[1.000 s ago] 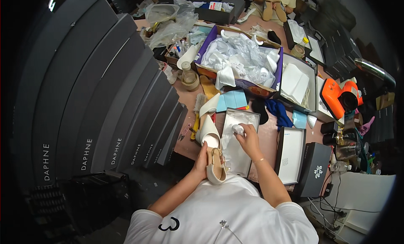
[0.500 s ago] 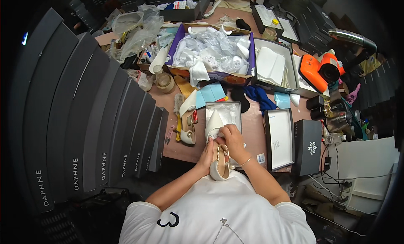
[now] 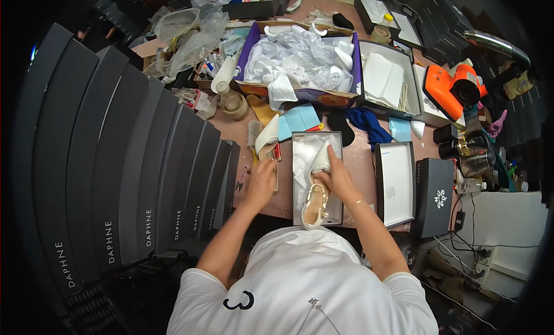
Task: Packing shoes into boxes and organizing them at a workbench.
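An open shoe box (image 3: 298, 162) lined with white tissue lies on the table in front of me. A cream sandal (image 3: 314, 205) rests inside it, heel toward me. My right hand (image 3: 336, 176) grips this sandal at its front part, inside the box. A second cream shoe (image 3: 266, 136) lies on the table just left of the box. My left hand (image 3: 262, 182) rests at that shoe's near end, fingers curled down; I cannot tell whether it grips it.
Rows of dark shoe boxes (image 3: 144, 179) stand along the left. A purple box of white tissue (image 3: 300, 58) sits at the back. A white lid (image 3: 397, 182) and a dark box (image 3: 434, 196) lie to the right, with an orange tool (image 3: 450, 90) beyond.
Both hands held the sandal at the table's near edge before. The sandal now lies in the box under my right hand, and my left hand has moved left to the second shoe.
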`<move>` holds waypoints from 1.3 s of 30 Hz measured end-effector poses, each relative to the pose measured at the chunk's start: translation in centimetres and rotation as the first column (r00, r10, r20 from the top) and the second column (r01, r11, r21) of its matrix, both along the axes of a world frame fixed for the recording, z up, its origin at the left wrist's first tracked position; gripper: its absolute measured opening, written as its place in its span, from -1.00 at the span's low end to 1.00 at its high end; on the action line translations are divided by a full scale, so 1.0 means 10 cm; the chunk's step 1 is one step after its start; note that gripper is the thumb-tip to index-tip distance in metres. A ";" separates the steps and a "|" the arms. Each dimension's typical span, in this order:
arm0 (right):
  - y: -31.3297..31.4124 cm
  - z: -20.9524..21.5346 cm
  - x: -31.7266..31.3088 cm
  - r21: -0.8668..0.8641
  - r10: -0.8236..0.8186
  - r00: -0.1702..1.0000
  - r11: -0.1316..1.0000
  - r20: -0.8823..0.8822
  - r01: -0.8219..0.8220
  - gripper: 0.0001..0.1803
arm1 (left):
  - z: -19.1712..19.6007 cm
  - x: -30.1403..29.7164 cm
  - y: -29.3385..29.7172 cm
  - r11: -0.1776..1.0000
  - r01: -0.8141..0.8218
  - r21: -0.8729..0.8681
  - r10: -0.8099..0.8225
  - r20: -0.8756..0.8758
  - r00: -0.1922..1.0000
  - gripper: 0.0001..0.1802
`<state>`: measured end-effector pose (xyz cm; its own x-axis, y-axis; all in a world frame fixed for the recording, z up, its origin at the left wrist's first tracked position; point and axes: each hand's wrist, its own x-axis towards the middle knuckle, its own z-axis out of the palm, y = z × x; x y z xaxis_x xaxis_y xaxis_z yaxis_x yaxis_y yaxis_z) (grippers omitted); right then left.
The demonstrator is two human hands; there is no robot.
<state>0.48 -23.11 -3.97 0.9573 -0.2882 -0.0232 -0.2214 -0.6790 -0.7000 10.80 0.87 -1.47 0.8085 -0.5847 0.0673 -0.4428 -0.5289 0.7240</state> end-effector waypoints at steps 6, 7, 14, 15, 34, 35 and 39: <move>0.25 0.07 -0.19 -0.514 0.341 0.932 0.782 -0.123 -0.354 -0.47 | -0.58 0.55 0.45 0.772 0.226 0.594 -0.428 0.224 0.876 -0.64; 0.13 0.16 -0.32 -0.620 0.398 0.912 0.692 -0.102 -0.371 -0.52 | -0.66 0.60 0.41 0.781 0.234 0.579 -0.446 0.254 0.858 -0.63; 0.29 -0.32 -0.49 -0.545 0.538 0.842 0.698 -0.028 -0.464 -0.73 | 0.14 0.48 0.17 0.832 0.192 0.520 -0.403 0.328 0.854 -0.66; 0.26 -0.23 -0.50 -0.475 0.540 0.842 0.744 0.013 -0.470 -0.74 | 0.29 0.44 0.15 0.884 0.210 0.417 -0.357 0.314 0.880 -0.68; -0.08 0.78 -0.15 0.989 0.043 0.988 0.008 -0.150 0.150 -0.49 | 0.80 -0.25 -0.43 0.774 -0.509 -0.375 -0.387 -0.918 0.088 -0.66; -0.07 0.76 -0.16 0.988 0.048 0.987 -0.003 -0.151 0.152 -0.48 | 0.77 -0.27 -0.42 0.768 -0.512 -0.385 -0.400 -0.912 0.087 -0.66; -0.07 0.75 -0.17 0.996 0.034 0.996 0.035 -0.078 0.077 -0.39 | 0.82 -0.23 -0.40 0.750 -0.468 -0.468 -0.457 -0.878 0.146 -0.66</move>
